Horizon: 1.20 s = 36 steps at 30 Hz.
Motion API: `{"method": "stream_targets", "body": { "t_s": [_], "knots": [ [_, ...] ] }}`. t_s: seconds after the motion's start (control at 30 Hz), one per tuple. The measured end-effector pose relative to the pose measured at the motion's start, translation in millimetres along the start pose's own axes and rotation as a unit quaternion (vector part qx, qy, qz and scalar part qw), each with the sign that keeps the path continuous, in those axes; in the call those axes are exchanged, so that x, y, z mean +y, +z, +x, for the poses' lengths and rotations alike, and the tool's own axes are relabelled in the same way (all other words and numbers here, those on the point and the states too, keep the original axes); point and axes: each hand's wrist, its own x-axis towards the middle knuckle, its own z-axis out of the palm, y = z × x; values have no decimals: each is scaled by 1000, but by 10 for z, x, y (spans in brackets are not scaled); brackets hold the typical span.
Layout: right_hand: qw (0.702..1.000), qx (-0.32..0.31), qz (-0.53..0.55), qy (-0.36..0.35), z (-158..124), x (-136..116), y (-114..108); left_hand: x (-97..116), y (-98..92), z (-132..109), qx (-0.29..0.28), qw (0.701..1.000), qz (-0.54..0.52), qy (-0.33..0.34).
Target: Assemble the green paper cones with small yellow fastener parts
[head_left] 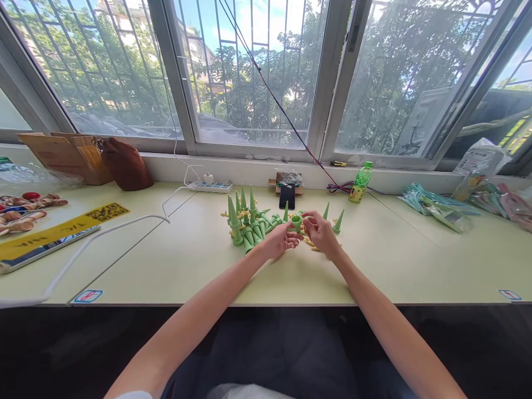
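Observation:
Between my hands is a hollow green plastic piece (296, 221), its round cup-like opening facing up toward me. My left hand (282, 239) grips it from the left with the fingers curled underneath. From the right, my right hand (319, 231) pinches close against the side of the piece; whatever its fingertips hold is hidden. Several green cones (251, 206) stand or lie in a cluster left of my hands, some with small yellow parts on them. More green cones (338, 223) stand to the right. Small yellow pieces (315, 245) lie on the table beneath my right hand.
Behind the cones lies a black phone (287, 196) by a small box. A green-capped bottle (361, 183) and a power strip (210, 187) stand along the window side. A white cable (112, 227) crosses the left. Packaged items (436, 205) lie at right, a brown pouch (125, 164) at left.

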Motion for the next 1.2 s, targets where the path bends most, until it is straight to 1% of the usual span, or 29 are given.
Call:
{"method": "stream_targets", "body": {
  "t_s": [0.1, 0.3, 0.4, 0.67, 0.83, 1.0, 1.1, 1.2],
  "knots": [
    [1000, 3, 0, -4, 3, 3, 1, -11, -16, 11, -7, 1000, -14, 6],
    [1000, 3, 3, -6, 2, -16, 0, 4, 15, -6, 5, 999, -42, -8],
    [1000, 6, -3, -4, -1, -24, -1, 14, 33, -14, 12, 999, -52, -5],
    [1000, 6, -8, -5, 1, 43, -4, 17, 22, -26, 13, 999, -39, 6],
    [1000, 4, -6, -4, 3, 72, 1, 36, 24, -72, -9, 999, -28, 31],
    [1000, 4, -10, 2, 3, 60, -1, 44, 2, -88, -52, 997, -4, 61],
    [1000, 5, -10, 1, 4, 51, -3, 34, -17, -78, -56, 995, 21, 82],
    [1000, 9, -16, 1, 5, 58, -3, 27, -23, -77, -54, 989, 61, 121]
  ]
}}
